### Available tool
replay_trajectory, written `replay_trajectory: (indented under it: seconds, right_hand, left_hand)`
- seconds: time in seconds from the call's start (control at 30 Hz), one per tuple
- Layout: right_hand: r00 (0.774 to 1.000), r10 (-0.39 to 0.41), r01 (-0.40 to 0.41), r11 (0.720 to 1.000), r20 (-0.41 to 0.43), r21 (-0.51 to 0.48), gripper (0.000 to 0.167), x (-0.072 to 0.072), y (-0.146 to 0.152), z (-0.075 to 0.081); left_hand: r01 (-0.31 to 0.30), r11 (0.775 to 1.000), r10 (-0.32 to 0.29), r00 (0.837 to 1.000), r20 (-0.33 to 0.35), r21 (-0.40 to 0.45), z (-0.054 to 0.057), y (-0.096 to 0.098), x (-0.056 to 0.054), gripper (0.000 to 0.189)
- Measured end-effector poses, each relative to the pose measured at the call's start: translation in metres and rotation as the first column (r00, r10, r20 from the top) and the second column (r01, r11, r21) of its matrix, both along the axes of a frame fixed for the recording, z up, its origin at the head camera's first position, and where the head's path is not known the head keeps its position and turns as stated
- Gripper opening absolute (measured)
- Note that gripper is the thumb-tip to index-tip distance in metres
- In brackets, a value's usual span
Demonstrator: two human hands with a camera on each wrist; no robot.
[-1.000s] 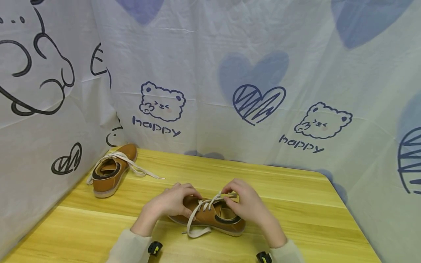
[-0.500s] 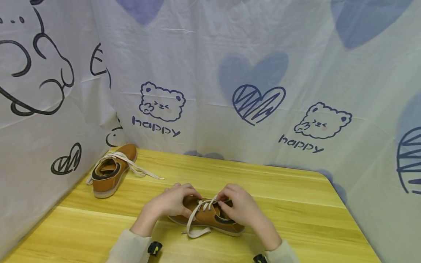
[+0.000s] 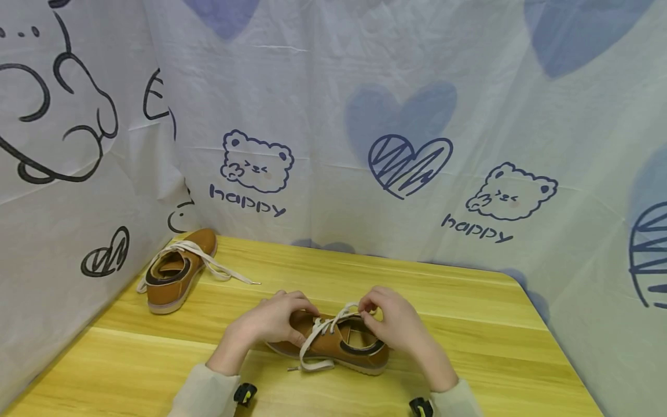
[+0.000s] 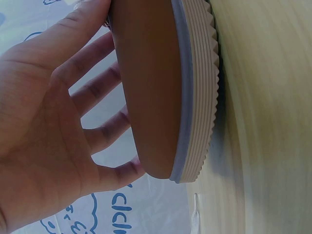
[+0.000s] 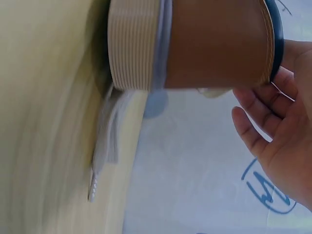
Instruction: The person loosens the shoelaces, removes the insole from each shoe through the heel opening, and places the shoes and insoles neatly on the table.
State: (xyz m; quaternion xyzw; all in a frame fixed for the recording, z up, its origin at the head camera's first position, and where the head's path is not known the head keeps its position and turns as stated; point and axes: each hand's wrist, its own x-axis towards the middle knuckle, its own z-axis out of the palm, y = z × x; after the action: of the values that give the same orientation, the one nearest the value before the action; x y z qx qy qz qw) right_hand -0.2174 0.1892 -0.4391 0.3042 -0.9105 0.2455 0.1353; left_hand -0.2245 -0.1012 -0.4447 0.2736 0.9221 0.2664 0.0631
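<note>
A brown lace-up shoe (image 3: 359, 360) lies on the table in the head view, toe to the left and heel to the right. My left hand (image 3: 272, 319) holds it by the toe, thumb on the near side and fingers over the far side. In the left wrist view that hand (image 4: 63, 122) spans the toe of the shoe (image 4: 151, 87). Near the collar, my right hand (image 3: 392, 317) pinches a white shoelace (image 3: 342, 315) drawn toward the heel. The heel (image 5: 214, 44) hides the pinch in the right wrist view. One loose lace end (image 3: 312, 366) hangs to the table in front.
A second brown shoe (image 3: 168, 294) stands at the far left of the wooden table (image 3: 448, 382), its white laces (image 3: 224, 270) trailing rightward. A printed white cloth (image 3: 323, 104) hangs behind the table and along its left side.
My right hand dipped leftward toward the eyelets, then moved back right and up, drawing the shoelace toward the heel. My left hand has stayed on the toe.
</note>
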Motion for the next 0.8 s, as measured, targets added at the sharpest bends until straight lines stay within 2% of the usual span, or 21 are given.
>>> replay_trajectory:
  seconds: [0.2, 0.43, 0.63, 0.8]
  right_hand:
    - [0.997, -0.053, 0.052, 0.998, 0.055, 0.02, 0.012, -0.003, 0.011, 0.003]
    - [0.993, -0.05, 0.045, 0.998, 0.105, 0.05, 0.011, -0.005, 0.014, 0.002]
    - [0.997, -0.051, 0.049, 0.998, 0.062, 0.026, 0.012, -0.004, 0.012, 0.002]
    - [0.999, 0.019, -0.021, 0.999, -0.04, -0.035, 0.013, -0.003, 0.005, 0.001]
  left_hand:
    - [0.0, 1.0, 0.0, 1.0, 0.008, 0.005, 0.001, 0.0, 0.001, 0.058]
    - [0.005, 1.0, -0.005, 1.0, 0.004, 0.005, 0.0, -0.001, 0.0, 0.058]
    - [0.005, 1.0, -0.005, 1.0, 0.007, 0.006, -0.001, -0.001, 0.0, 0.057]
    - [0.001, 1.0, -0.001, 1.0, 0.003, 0.003, 0.0, 0.0, 0.0, 0.057]
